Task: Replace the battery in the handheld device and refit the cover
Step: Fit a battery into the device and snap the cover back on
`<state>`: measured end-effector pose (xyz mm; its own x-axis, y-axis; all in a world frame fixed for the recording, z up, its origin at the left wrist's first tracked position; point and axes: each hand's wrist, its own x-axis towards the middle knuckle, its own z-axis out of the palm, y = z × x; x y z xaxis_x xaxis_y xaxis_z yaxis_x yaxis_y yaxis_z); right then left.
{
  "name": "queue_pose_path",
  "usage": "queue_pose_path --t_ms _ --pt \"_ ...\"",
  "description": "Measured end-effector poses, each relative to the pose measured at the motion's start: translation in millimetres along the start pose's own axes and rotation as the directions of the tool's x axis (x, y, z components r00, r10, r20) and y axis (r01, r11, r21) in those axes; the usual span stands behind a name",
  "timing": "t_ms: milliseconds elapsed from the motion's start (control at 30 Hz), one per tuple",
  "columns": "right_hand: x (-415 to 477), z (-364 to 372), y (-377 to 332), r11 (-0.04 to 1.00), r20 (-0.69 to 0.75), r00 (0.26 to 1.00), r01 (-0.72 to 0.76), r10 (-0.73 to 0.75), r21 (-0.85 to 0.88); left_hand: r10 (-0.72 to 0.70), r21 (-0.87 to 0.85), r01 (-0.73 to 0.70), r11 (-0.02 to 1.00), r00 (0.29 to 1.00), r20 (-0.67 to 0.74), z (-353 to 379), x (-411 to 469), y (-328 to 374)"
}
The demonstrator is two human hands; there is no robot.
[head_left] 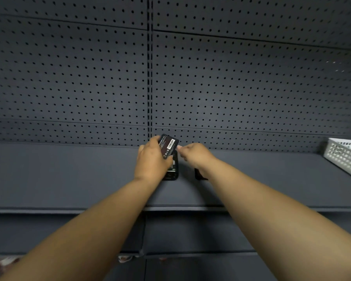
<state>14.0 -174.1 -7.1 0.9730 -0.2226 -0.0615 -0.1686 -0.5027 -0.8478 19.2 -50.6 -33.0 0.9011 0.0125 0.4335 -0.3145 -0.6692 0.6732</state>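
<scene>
My left hand (152, 159) holds a flat black battery (168, 145) with a white barcode label, tilted up above the shelf. My right hand (194, 154) reaches in from the right, and its fingertips touch the battery's right corner. Below the battery a black handheld device (173, 171) lies on the dark grey shelf (69, 175), with its back open and partly hidden by my left hand. A dark flat piece (199, 175), which may be the cover, lies just right of the device and is mostly hidden under my right wrist.
A dark pegboard wall (89, 78) rises behind the shelf. A white perforated basket (344, 157) stands at the far right of the shelf. A lower shelf edge (49, 210) runs across the front, with some red and white items (0, 262) at the bottom left.
</scene>
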Motion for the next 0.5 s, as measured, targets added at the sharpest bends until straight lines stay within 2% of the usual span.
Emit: queue_pose_path --t_ms 167,267,400,500 --pt "11 -14 14 0.962 0.077 0.997 -0.016 -0.005 0.272 0.01 -0.032 -0.012 0.999 0.999 -0.052 20 -14 20" --pt "12 -22 20 0.93 0.099 0.994 0.002 -0.042 0.368 0.012 -0.058 -0.016 0.998 0.997 -0.075 28 -21 25" --pt "9 -28 25 0.947 0.07 0.979 0.163 -0.189 0.277 -0.013 -0.191 0.004 0.982 0.999 -0.044 26 -20 26" --pt "6 -31 30 0.925 0.055 0.944 0.304 -0.324 0.227 -0.108 -0.365 0.096 0.926 0.994 -0.013 16 -14 28"
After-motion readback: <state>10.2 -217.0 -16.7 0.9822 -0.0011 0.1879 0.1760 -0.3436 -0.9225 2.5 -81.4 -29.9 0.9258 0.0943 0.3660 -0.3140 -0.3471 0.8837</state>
